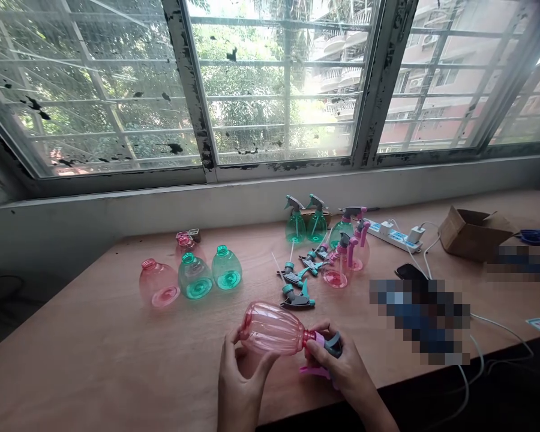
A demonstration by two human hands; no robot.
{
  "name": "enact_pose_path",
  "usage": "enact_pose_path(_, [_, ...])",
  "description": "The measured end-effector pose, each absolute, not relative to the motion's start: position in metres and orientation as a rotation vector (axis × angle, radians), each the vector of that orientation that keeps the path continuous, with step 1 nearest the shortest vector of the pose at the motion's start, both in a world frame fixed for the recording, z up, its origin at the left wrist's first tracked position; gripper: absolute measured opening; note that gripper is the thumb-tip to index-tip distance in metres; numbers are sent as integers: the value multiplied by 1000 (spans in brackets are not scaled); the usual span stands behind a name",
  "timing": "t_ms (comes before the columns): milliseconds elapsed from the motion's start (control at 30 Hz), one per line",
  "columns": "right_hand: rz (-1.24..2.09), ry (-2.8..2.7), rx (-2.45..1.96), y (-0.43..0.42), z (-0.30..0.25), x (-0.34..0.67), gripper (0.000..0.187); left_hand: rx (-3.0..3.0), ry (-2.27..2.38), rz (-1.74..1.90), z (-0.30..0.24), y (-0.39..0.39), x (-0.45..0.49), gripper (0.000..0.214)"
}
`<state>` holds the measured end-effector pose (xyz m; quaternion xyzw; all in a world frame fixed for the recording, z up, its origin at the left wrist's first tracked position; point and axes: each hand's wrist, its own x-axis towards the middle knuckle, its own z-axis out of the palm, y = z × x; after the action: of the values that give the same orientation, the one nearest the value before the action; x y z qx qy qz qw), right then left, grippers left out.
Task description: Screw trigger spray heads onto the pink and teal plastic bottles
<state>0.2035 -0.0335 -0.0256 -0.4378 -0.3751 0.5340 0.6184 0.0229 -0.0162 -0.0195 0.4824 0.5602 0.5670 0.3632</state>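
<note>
A clear pink spray bottle (274, 329) lies sideways between my hands, over the front of the table. My left hand (245, 372) grips its base end, thumb below and fingers at the far side. At the neck, my right hand (333, 360) is closed around the pink and grey trigger sprayer (333, 344), whose pink trigger hangs underneath. Just beyond the bottle lie several loose grey and teal sprayer heads (297, 297) with thin tubes. To the left stand uncapped bottles, among them a pink bottle (158, 285) and a green bottle (227, 268).
Behind the loose heads stand green spray bottles (296, 228) and pink spray bottles (335, 273) with heads fitted. Further right are a white power strip (393, 236), a cardboard box (472, 234), a black phone (409, 273) and trailing white cables (499, 324). Some patches at right are blurred out.
</note>
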Motion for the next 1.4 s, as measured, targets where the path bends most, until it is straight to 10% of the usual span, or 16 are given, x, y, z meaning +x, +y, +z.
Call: enact_pose_path(1400, [1237,-995,-1066,-36,-21,204,42,1092,1203,1454,-27,-15,21,88])
